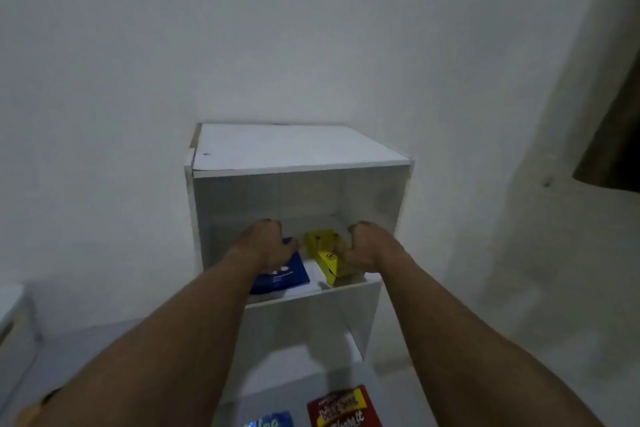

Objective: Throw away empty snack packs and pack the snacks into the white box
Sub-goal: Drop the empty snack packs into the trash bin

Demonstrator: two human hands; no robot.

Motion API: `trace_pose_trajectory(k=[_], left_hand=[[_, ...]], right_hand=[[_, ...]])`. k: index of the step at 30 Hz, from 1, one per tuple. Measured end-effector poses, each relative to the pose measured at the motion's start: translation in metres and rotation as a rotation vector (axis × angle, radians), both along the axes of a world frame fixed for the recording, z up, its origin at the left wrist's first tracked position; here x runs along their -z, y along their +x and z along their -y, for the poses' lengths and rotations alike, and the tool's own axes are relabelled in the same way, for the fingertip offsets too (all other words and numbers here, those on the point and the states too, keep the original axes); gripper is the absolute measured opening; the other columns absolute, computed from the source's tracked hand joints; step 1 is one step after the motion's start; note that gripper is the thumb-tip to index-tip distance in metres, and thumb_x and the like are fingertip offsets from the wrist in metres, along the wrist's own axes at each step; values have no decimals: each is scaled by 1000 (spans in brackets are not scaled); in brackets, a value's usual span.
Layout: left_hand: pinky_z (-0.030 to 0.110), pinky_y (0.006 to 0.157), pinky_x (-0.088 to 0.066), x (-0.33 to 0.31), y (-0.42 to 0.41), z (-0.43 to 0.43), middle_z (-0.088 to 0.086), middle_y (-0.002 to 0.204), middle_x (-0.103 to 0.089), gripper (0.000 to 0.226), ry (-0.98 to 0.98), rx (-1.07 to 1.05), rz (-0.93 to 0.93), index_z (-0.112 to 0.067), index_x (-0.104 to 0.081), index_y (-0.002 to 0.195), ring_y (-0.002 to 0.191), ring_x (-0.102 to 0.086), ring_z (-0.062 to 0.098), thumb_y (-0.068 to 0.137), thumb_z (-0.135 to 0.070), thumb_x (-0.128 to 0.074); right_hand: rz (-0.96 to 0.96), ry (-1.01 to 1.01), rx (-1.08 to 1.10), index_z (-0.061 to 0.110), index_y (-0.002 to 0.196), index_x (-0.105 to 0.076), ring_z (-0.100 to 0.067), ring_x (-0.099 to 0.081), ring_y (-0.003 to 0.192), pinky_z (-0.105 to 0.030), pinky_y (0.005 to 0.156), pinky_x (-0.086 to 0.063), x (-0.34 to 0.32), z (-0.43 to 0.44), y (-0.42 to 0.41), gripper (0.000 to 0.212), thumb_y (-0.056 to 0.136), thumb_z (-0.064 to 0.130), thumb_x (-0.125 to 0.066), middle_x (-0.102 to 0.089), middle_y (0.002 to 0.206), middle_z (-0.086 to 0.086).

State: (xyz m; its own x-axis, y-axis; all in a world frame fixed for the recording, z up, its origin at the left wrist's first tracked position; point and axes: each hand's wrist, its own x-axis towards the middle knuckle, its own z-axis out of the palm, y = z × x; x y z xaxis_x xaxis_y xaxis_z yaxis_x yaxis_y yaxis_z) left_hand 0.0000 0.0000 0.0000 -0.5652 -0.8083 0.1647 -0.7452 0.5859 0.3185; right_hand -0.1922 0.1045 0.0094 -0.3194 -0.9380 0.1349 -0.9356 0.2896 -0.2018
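Your left hand (266, 246) and right hand (363, 250) fill the white box (301, 149) shelf opening. The blue pack (287, 276) and yellow pack (323, 253) block its floor; above them is free room.

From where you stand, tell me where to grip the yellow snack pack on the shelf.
Grip the yellow snack pack by its near end, coming from the open front of the white box. It lies lengthwise toward you, its far end tucked deep between the left hand and right hand.
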Motion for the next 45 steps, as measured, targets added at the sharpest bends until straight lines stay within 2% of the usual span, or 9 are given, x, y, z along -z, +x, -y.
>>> trace_pose_trajectory(k=[6,9,12,15,18,23,27,34,45], left_hand=[[33,67,-52,39,-15,45,7,82,-63,44,114,-152,4,-15,-58,79,73,-59,19,89,-57,-51],[30,68,-47,55,-24,61,6,97,-60,46,106,-206,114,-13,-58,99,80,-55,18,90,-57,-50],[33,80,-52,70,-30,74,7,110,-58,59,197,-276,145,-12,-55,119,92,-56,21,82,-58,-62],[43,105,-43,90,-38,86,12,145,-39,102,271,-355,188,-16,-25,151,128,-43,32,73,-62,-71],[49,113,-31,93,-45,92,13,154,-24,118,328,-448,223,-24,-6,155,140,-27,37,68,-66,-73],[50,113,-30,80,-57,102,16,152,-26,127,410,-545,269,-22,-4,155,139,-24,40,62,-61,-81],[47,104,-40,78,-60,110,15,138,-45,111,415,-591,214,-16,-28,146,128,-40,36,59,-50,-87],[37,85,-48,76,-61,107,10,118,-57,78,422,-678,178,-12,-53,122,109,-54,30,60,-43,-89],[29,82,-51,67,-49,109,10,123,-60,48,365,-581,-3,-11,-58,127,106,-60,24,82,-15,-73]], right_hand=[[97,88,-36,7,98,-64,-26,-61,86,-29,69,-42,41,57,-26,45,90,49,-52,-61,97,-9],[102,124,-72,9,89,-61,-22,-58,80,-29,69,-44,62,80,-41,43,95,50,-46,-63,92,-6],[77,146,-86,6,123,-56,-30,-59,103,-34,87,-49,76,103,-51,58,96,55,-41,-55,127,-17],[146,170,-68,9,147,-32,-34,-49,123,-36,100,-44,78,121,-56,76,93,60,-46,-31,149,-19],[314,225,-17,17,154,-15,-36,-42,132,-41,105,-43,80,138,-63,95,83,66,-56,-24,154,-15],[548,238,-39,23,156,6,-31,-49,126,-33,88,-48,80,161,-74,120,74,51,-77,-38,152,-10],[615,214,-7,30,155,10,-33,-47,128,-42,100,-48,83,171,-76,132,64,46,-84,-36,152,-12],[627,150,27,36,155,5,-34,-39,136,-42,107,-43,90,168,-81,98,84,40,-62,-27,157,-13],[710,-23,17,29,125,-32,-29,-64,93,-36,72,-52,79,157,-79,51,79,21,-54,-63,108,-12]])
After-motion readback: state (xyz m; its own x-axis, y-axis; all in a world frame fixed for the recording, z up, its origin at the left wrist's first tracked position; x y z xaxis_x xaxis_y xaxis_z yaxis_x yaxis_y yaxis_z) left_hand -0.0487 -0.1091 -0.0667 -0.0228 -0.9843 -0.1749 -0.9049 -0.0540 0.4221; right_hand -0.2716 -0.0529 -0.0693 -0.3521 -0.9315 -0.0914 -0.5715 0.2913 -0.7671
